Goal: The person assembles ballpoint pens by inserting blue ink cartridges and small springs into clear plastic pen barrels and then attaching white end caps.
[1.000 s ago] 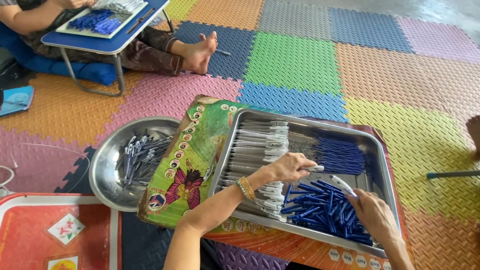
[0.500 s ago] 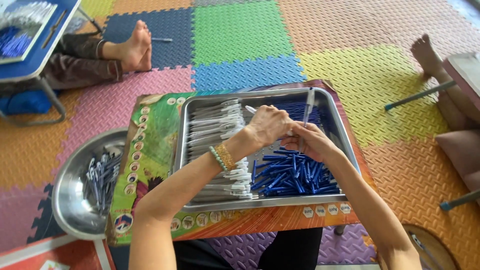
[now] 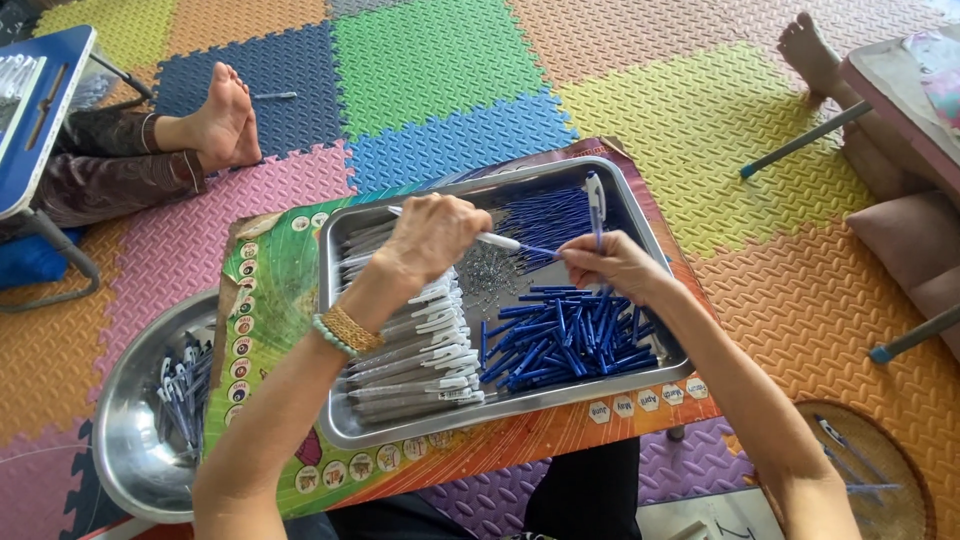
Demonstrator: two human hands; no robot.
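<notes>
My left hand [image 3: 432,237] holds a white pen barrel [image 3: 497,241] over a steel tray [image 3: 338,330]. Its tip points right toward my right hand [image 3: 612,264], which pinches a thin blue refill against it and also holds an upright white-and-blue pen [image 3: 596,205]. Under my left wrist lies a row of white pen barrels [image 3: 425,355]. A heap of blue pen parts [image 3: 560,340] fills the tray's right side, below my right hand. Thin blue refills [image 3: 545,215] and small metal springs [image 3: 490,275] lie at the tray's far end.
The tray rests on a low table with a colourful printed top [image 3: 270,300]. A round steel bowl [image 3: 125,450] of finished pens sits left on foam floor mats. Another person's bare feet [image 3: 222,118] rest far left by a blue folding table [image 3: 35,95]. A woven basket [image 3: 900,480] is at lower right.
My hands have come together over the tray's middle, the left one now carrying a white barrel. The view has shifted right, so the bowl sits further left.
</notes>
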